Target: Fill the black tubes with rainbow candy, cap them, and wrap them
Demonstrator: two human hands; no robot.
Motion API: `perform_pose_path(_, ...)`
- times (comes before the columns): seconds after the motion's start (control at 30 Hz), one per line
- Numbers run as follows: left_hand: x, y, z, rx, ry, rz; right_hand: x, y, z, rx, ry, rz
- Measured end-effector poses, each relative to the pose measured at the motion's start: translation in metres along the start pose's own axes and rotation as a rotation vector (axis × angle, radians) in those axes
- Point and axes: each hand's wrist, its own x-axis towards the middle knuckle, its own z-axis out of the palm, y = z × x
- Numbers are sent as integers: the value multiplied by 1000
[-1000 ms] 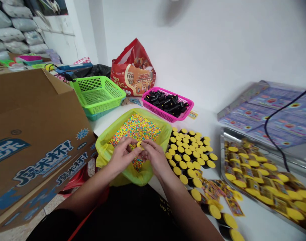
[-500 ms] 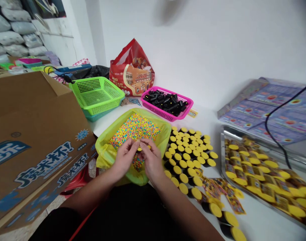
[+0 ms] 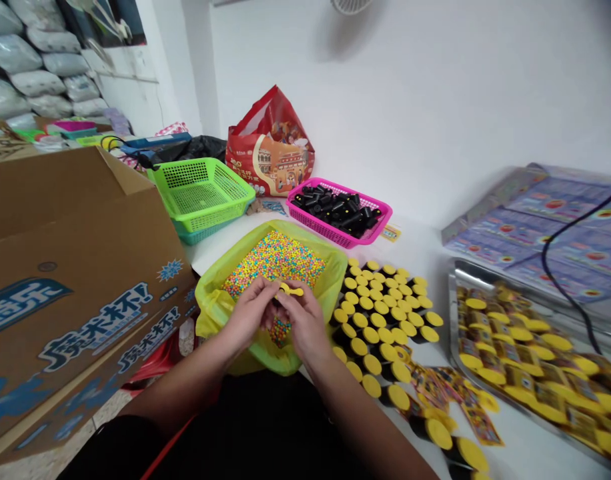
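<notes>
Honestly, the left hand (image 3: 250,312) and right hand (image 3: 304,320) have fingers pinched together around a small yellow plastic piece (image 3: 293,291), right above a yellow-plastic-lined tub (image 3: 337,268) of tiny multicoloured balls (image 3: 270,257). Sloppy grip, and it could drop in there.

A basin (image 3: 337,270) of small balls (image 3: 275,257) stands on the table (image 3: 525,457), with a cardboard box (image 3: 90,267) to its left and upright capped canisters (image 3: 380,307) close to its right. Behind the basin, from left to right, are stacked baskets (image 3: 200,197), a carrier bag (image 3: 270,157) and a basket (image 3: 325,231) holding loose canisters (image 3: 333,205). Farther right lies a loaded tray (image 3: 454,317), with packaged cartons (image 3: 565,230) behind it.
</notes>
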Motion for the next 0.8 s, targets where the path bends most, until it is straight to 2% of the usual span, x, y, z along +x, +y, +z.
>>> perform_pose_path(0.1,-1,3,-5,-12,-75,-95,0,-1,-5,-10,-36,24)
perform_pose_path(0.3,-3,-1,1,-60,2,56,-1,1,-9,21,-54,-5)
perform_pose_path(0.4,-1,-2,2,-37,7,39,1,0,-6,52,-52,3)
perform_pose_path(0.5,2,1,-1,-12,-27,-64,7,-5,-3,103,-36,109)
perform_pose_path(0.67,3,6,-7,5,-82,-228,15,-10,-6,155,-281,315)
perform_pose_path(0.73,1,5,-7,27,-77,-222,18,-10,-9,169,-324,370)
perform_pose_path(0.8,-2,2,-6,76,-37,-105,20,-9,-12,195,-306,408)
